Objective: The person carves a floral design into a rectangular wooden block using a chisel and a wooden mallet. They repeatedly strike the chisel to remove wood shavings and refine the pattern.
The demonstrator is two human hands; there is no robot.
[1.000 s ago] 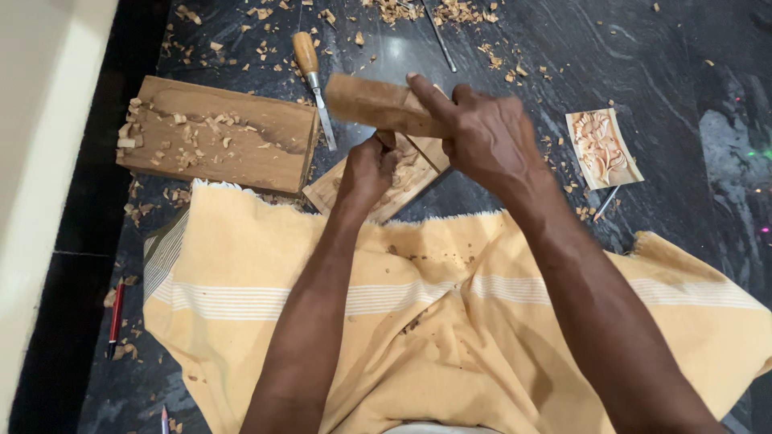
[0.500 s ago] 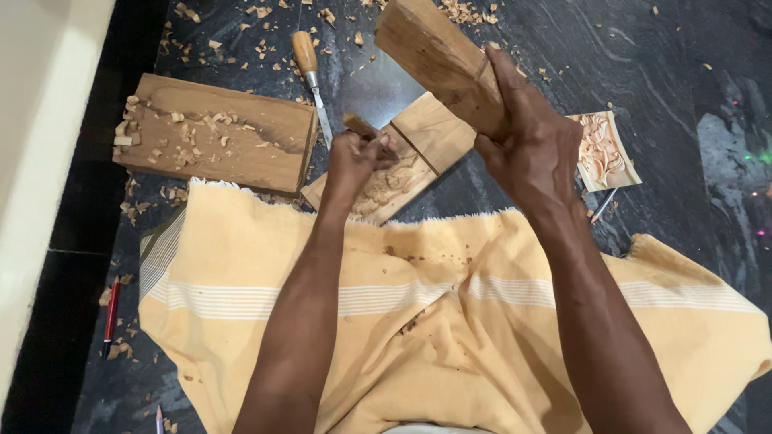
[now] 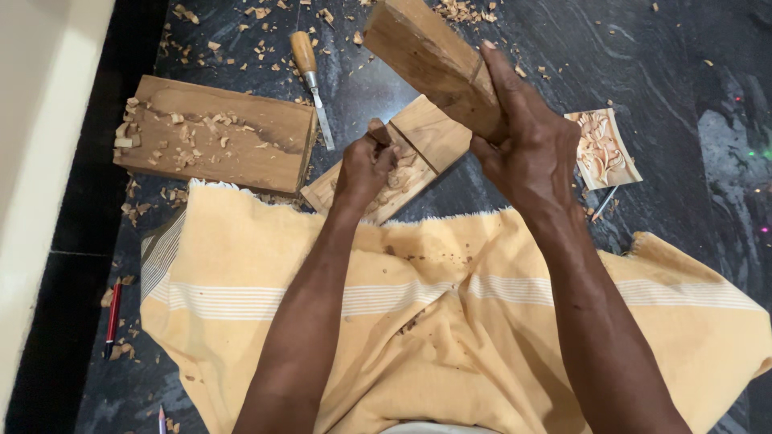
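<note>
A yellow cloth (image 3: pixel 450 321) with pale stripes covers the person's lap at the near edge of the dark stone floor (image 3: pixel 667 72), both forearms reaching out over it; a red pencil (image 3: pixel 112 317) lies on the floor off the cloth's left side. Just past the cloth's far hem, the left hand (image 3: pixel 366 165) is curled tight into a fist around a chisel handle (image 3: pixel 378 133), only the butt of which shows above the fingers; the fist rests on a small wooden panel (image 3: pixel 426 141) lying slantwise on the floor, pale shavings on its carved part. The right hand (image 3: pixel 527 149) is wrapped firmly around the lower end of a thick wooden block (image 3: pixel 430 60), held tilted above the panel and the fist, its upper end pointing toward the far edge. To the right of that hand, a carved relief piece (image 3: pixel 603 149) lies flat on the floor; left of the panel sits a wide plank (image 3: pixel 213 133) strewn with chips; beyond, a wooden-handled chisel (image 3: pixel 310 76) lies among scattered wood chips (image 3: pixel 257 48).
</note>
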